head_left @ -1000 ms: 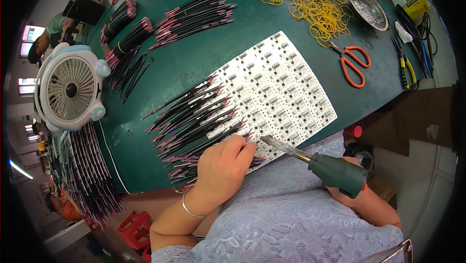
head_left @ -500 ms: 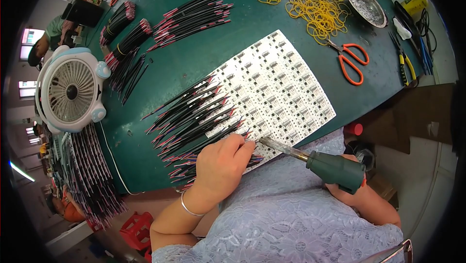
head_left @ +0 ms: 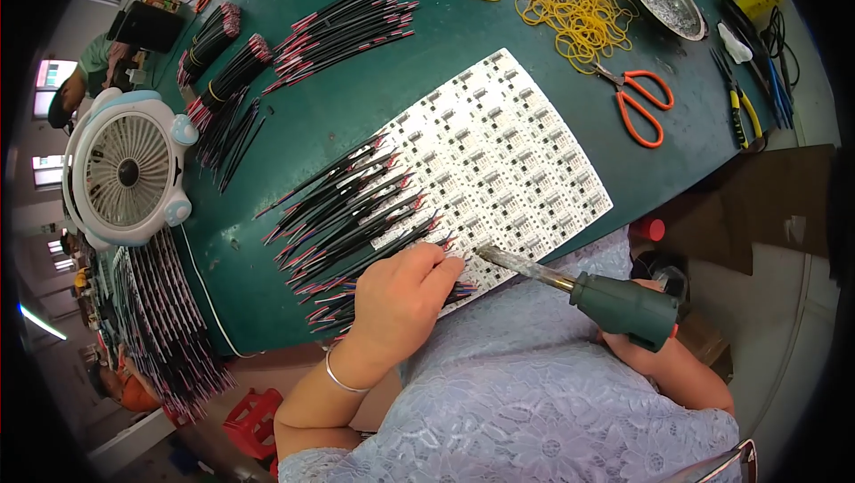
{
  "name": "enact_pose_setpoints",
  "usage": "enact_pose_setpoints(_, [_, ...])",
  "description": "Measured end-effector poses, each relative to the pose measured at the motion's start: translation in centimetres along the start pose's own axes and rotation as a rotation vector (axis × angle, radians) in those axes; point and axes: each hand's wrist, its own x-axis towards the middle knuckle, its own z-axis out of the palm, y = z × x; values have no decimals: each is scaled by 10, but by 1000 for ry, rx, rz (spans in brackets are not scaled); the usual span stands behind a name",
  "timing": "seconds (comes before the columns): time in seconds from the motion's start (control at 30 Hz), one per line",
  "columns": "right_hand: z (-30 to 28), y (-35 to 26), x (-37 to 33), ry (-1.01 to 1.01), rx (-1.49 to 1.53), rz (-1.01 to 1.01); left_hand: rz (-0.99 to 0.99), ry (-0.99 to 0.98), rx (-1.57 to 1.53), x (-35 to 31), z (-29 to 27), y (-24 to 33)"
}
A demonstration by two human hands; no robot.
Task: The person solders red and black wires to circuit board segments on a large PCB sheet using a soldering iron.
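"Soldering iron (head_left: 619,306): where is it?"

"Over the near edge of the bench (head_left: 249,291), grasped by its green handle in the right hand (head_left: 641,356). Its tip is at the circuit-board panel (head_left: 525,153) along that edge, just beside the left hand (head_left: 399,300)."

"And that left hand?"

"Curled, thumb near forefinger, at the black wires (head_left: 352,226); I can't tell whether one is pinched there."

"How would they handle?"

"Iron: rigid, probably light enough for one hand, best held only by the handle, as the shaft may be hot. Panel: likely thin, light and fairly stiff; take it by its edges, clear of the small components. Wires: probably supple, weakest where they meet the panel, so hold the black sleeves."

"Any containers?"

"A metal dish (head_left: 697,36), near the bench's right edge, with silvery grey bits inside. Yellow rubber bands (head_left: 579,2) lie loose beside it."
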Motion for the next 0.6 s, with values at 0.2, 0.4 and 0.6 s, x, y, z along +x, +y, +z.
enact_pose_setpoints(0.2, [2, 1, 2, -9, -51, -70, 31, -24, 134, 1, -3, 9])
enact_pose_setpoints(0.4, [3, 4, 0, -14, -78, -90, -2, -33, 160, 1, -3, 13])
enact_pose_setpoints(0.6, [4, 8, -1, -50, -64, -110, -41, -38, 136, -2, -1, 13])
